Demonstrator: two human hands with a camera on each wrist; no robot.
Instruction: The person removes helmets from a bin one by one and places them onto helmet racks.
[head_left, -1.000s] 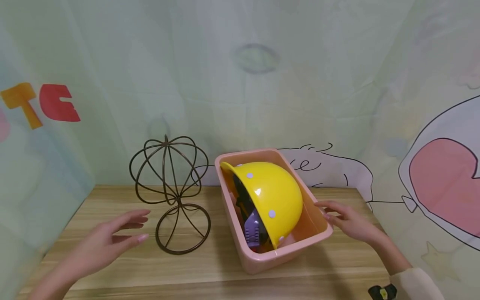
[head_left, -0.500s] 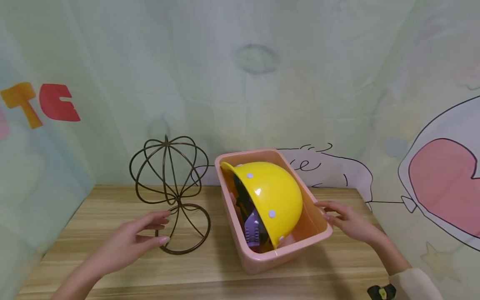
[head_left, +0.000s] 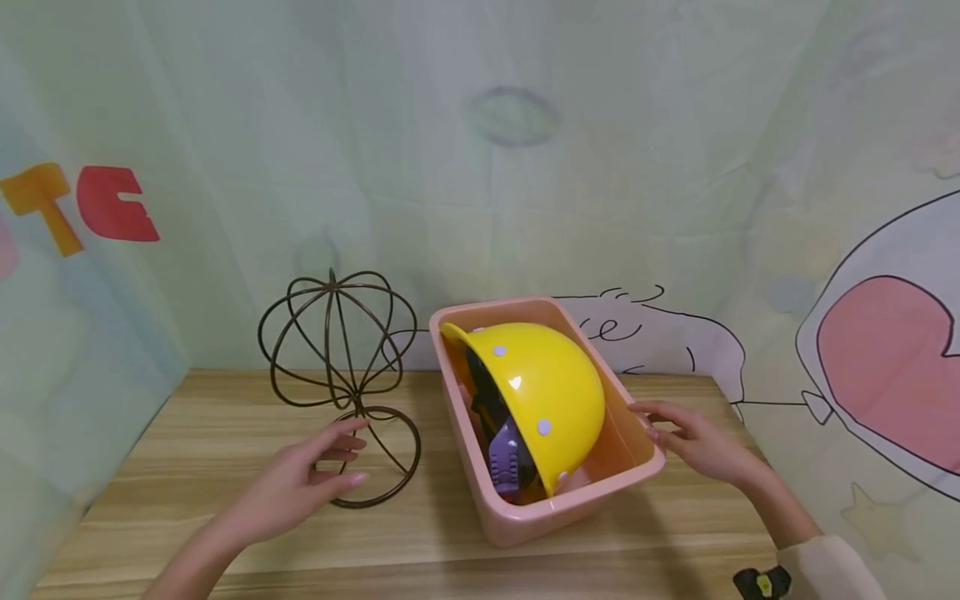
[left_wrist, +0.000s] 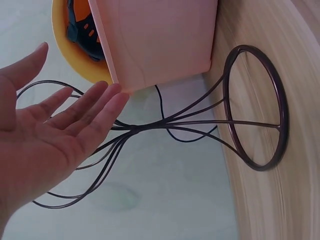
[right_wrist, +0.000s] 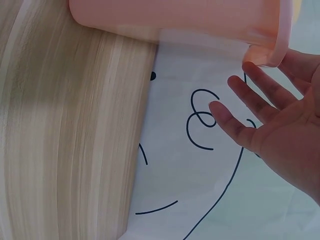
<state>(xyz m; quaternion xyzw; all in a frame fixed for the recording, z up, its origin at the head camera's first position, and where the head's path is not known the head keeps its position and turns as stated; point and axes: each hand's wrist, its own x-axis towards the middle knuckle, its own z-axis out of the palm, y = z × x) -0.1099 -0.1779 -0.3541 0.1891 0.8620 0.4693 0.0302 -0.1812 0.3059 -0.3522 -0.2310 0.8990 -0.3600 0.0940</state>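
Left hand (head_left: 300, 483) open by wire stand (head_left: 341, 379), right hand (head_left: 693, 446) at pink bin (head_left: 540, 512)

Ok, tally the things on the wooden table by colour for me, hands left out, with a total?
Yellow: 1, the yellow plastic hard hat lying tilted in the tub.
Pink: 1, the pink rectangular plastic tub.
Dark brown: 1, the dark brown wire hat stand, upright to the left of the tub.
Total: 3.
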